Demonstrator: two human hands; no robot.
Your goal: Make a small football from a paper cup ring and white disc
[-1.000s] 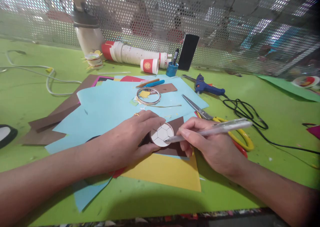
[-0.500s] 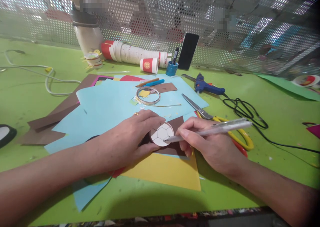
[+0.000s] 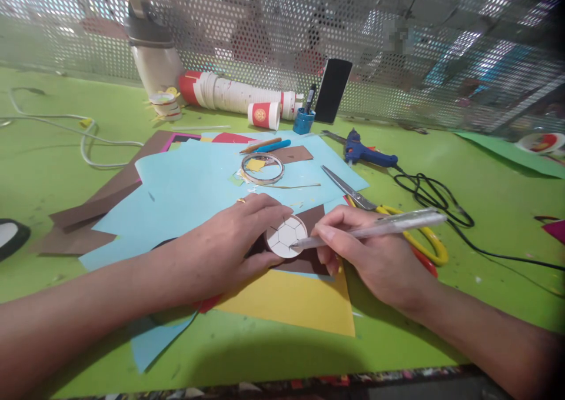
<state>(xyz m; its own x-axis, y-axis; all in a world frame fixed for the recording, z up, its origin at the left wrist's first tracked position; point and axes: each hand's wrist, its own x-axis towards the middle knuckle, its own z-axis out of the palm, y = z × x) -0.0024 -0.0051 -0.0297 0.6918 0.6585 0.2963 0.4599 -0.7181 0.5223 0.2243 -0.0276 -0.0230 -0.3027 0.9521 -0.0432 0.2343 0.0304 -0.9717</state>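
Note:
Between the thumb and fingers of my left hand [image 3: 238,235] is a small white disc [image 3: 282,241] with black lines in a football pattern. It may be the base of a paper cup; its far side is hidden under my hand. My right hand [image 3: 371,253] pinches a pen [image 3: 375,226], and the pen's tip touches the disc near its lower edge. Beneath both hands lie a brown paper piece [image 3: 309,265] and a yellow sheet [image 3: 291,300]. Yellow-handled scissors [image 3: 397,212] lie partly behind my right hand.
Light blue paper [image 3: 189,182] spreads beyond my hands, with a tape ring [image 3: 282,173] and a blue pen [image 3: 273,146] on it. A blue glue gun [image 3: 364,153] trails a black cord. Stacked paper cups [image 3: 238,94], a blue pot [image 3: 304,120] and a phone [image 3: 334,91] stand farther back.
Hardly anything differs. The pen tip has shifted very slightly on the disc, while both hands keep their places.

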